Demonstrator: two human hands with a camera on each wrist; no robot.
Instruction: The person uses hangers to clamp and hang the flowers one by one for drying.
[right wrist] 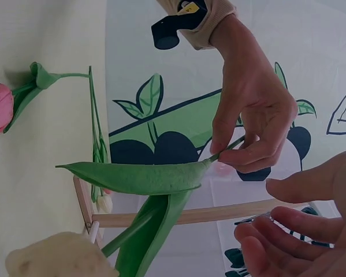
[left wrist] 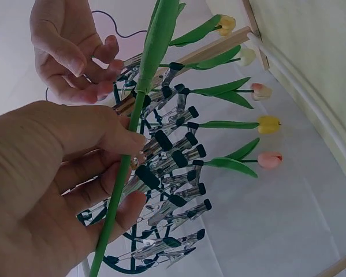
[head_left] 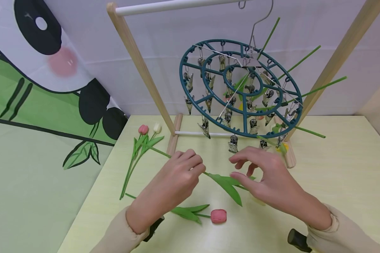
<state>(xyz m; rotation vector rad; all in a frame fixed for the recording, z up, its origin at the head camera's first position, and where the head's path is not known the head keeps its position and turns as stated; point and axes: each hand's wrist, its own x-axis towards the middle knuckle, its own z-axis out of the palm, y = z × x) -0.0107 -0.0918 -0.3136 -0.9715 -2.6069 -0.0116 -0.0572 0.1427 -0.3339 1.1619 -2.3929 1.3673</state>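
"Tulip (head_left: 229, 189) is stretching across the middle of the frame, right?"

"Yes! The left hand (head_left: 183, 172) is pinching its stem (left wrist: 111, 213). The right hand (head_left: 269, 177) is hovering near the leaves (right wrist: 132, 178), fingers spread and holding nothing."

"What step are they doing?"

"Maybe they're getting the stem ready for a clip (head_left: 233, 144) on the round hanger (head_left: 244, 123), upper right."

"What's the next move needing?"

"Probably fingers squeezing a clip wide. One pink tulip (head_left: 218, 216) is lying at the bottom middle."
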